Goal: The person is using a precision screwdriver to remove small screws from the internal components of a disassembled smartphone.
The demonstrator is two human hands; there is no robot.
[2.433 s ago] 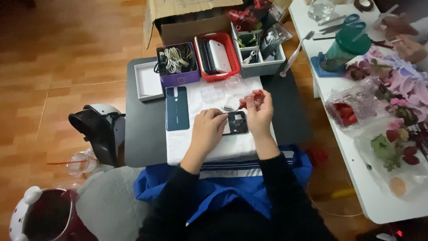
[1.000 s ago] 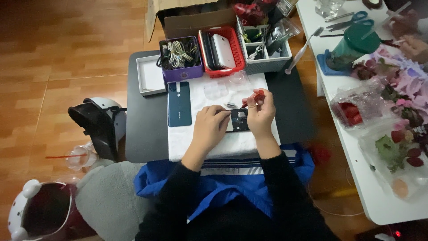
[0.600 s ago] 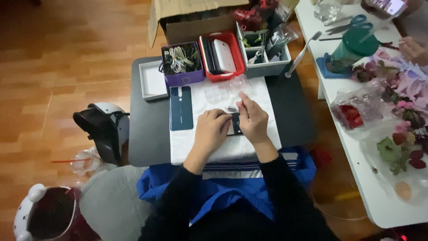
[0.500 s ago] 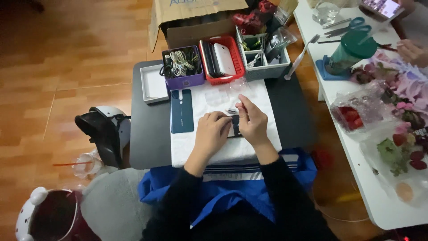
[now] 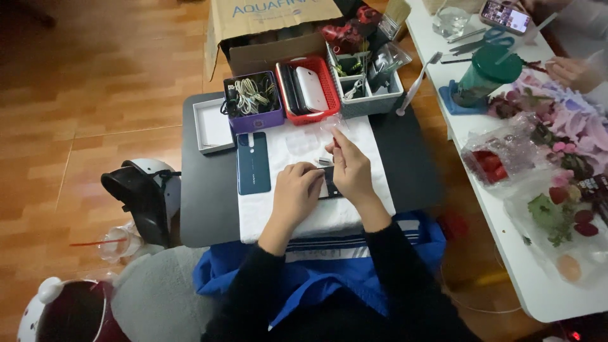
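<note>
Small dark phone [image 5: 330, 183] on the white cloth [image 5: 297, 215] is pinned between left hand [image 5: 296, 193] and right hand [image 5: 351, 171], fingers narrowed on it mid-repair; steady fine fingertip work seems needed next.

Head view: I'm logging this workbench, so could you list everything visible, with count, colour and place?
small dark device: one, black, on the white towel, between both hands
white towel: one, spread on the black table
black table: one, centre
phone: one, dark teal, flat on the towel's left edge
white tray: one, table's back left
purple bin: one, holding cables
red basket: one, middle of the bin row
grey bin: one, right of the row
cardboard box: one, brown, behind the bins
helmet: one, black and white, on the floor, left
green cup: one, side table
left hand: on the device
right hand: on the device, fingers raised
</note>
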